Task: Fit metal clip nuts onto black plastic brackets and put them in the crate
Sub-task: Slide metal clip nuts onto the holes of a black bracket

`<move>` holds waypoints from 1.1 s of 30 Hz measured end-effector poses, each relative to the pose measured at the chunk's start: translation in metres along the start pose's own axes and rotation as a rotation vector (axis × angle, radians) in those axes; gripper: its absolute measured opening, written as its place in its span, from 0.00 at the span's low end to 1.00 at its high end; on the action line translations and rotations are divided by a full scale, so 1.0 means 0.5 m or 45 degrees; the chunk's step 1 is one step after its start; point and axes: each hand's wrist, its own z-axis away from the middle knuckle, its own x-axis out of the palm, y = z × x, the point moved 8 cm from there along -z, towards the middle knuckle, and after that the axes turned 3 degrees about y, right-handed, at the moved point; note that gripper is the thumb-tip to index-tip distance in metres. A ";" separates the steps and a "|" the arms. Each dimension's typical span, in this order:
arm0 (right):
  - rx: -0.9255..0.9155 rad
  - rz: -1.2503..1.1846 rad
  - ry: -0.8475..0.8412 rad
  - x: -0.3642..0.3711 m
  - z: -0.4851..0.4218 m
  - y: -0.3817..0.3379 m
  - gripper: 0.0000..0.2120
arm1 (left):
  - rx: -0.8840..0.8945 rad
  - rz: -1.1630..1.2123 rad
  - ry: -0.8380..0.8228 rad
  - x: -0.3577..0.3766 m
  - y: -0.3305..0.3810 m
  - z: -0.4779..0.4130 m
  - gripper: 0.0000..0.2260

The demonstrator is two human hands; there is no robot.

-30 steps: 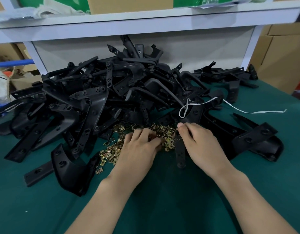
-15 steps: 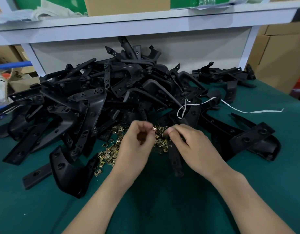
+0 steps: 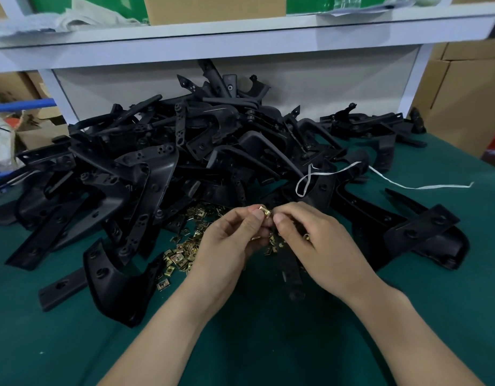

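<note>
Both hands are raised together over a loose heap of gold metal clip nuts [image 3: 185, 252] on the green table. My left hand [image 3: 229, 243] pinches one clip nut [image 3: 264, 211] between thumb and fingertips. My right hand [image 3: 321, 246] meets it from the right, its curled thumb and fingers on the same nut. More gold nuts show under the right hand's fingers. A narrow black plastic bracket [image 3: 292, 270] lies flat on the table below the hands. A big pile of black brackets [image 3: 157, 168] fills the table behind.
A white shelf frame [image 3: 240, 48] with cardboard boxes stands behind the pile. A white cord [image 3: 394, 182] trails over brackets to the right. Large brackets lie at the left [image 3: 112, 277] and right [image 3: 424, 232]. Green table surface [image 3: 268, 344] shows between my forearms.
Both hands rose off the nut heap and came together. My left hand picked a clip nut out of the heap, and the right hand let go of the narrow bracket's end.
</note>
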 end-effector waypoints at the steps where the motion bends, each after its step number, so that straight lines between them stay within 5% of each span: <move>1: -0.003 -0.002 -0.001 0.000 0.000 0.000 0.12 | -0.007 -0.013 0.002 0.001 -0.001 0.001 0.07; 18: -0.028 0.005 0.015 0.002 -0.001 -0.002 0.10 | -0.043 -0.092 0.017 0.003 0.005 0.006 0.10; 26: 0.161 -0.131 0.104 -0.012 -0.004 0.037 0.22 | -0.102 -0.053 -0.026 0.002 -0.002 0.006 0.06; 33: 0.211 -0.105 0.203 -0.028 -0.004 0.047 0.22 | -0.137 -0.088 -0.142 0.021 -0.012 0.014 0.11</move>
